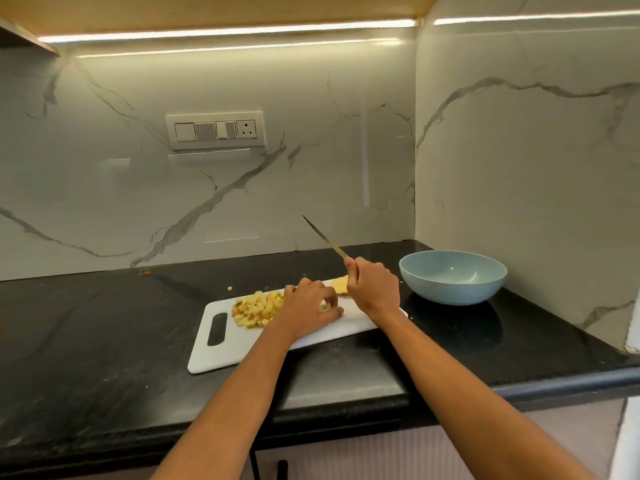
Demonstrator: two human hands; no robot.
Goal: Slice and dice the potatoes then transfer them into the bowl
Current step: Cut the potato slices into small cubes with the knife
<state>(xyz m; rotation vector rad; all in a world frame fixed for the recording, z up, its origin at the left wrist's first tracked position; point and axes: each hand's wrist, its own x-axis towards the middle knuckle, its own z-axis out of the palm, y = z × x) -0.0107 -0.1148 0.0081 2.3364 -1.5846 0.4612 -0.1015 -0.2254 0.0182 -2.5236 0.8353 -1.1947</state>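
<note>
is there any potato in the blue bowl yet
No, the blue bowl shows only its bare inside, while the diced potato sits piled on the white cutting board.

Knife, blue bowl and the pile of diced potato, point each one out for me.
knife [320, 234], head view, middle of the blade.
blue bowl [450, 291], head view, front outer wall.
diced potato pile [256, 308], head view, centre of the heap.

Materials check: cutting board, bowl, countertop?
Cutting board: looks like white plastic, matte, with a moulded handle slot. Bowl: pale blue, smooth satin, either ceramic or melamine, can't tell. Countertop: likely polished black stone; glossy reflections, faint veining.
</note>
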